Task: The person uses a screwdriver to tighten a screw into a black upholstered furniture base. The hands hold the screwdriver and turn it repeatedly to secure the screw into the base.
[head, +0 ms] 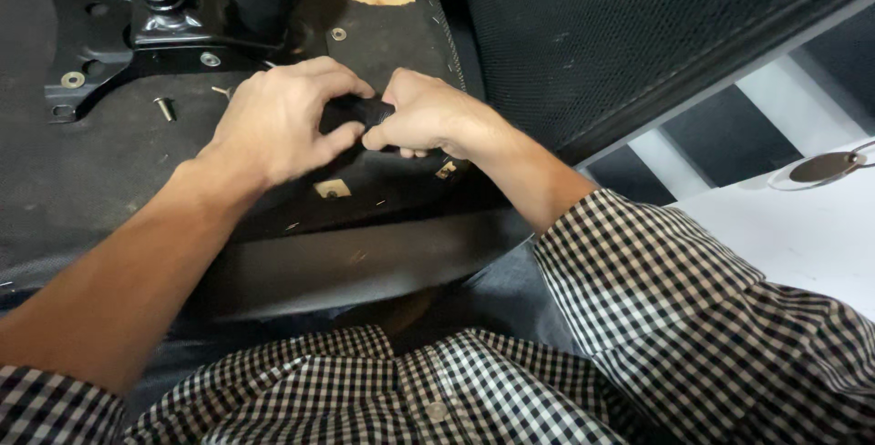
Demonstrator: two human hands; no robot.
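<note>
An upturned chair seat [100, 163] covered in black fabric lies in front of me, with a black metal mechanism plate [109, 40] and post bolted to it at the upper left. My left hand [283, 117] and my right hand [424, 117] meet over the seat's middle, fingers curled around a small black part [365, 110] pinched between them. The part is mostly hidden by my fingers. A black plastic bracket [383, 190] lies just below both hands.
A loose bolt [165, 108] and a screw [221, 92] lie on the seat near the plate. A black mesh chair back [620, 35] rises at the upper right. A white table [802, 226] with a round metal disc [825, 167] stands at the right.
</note>
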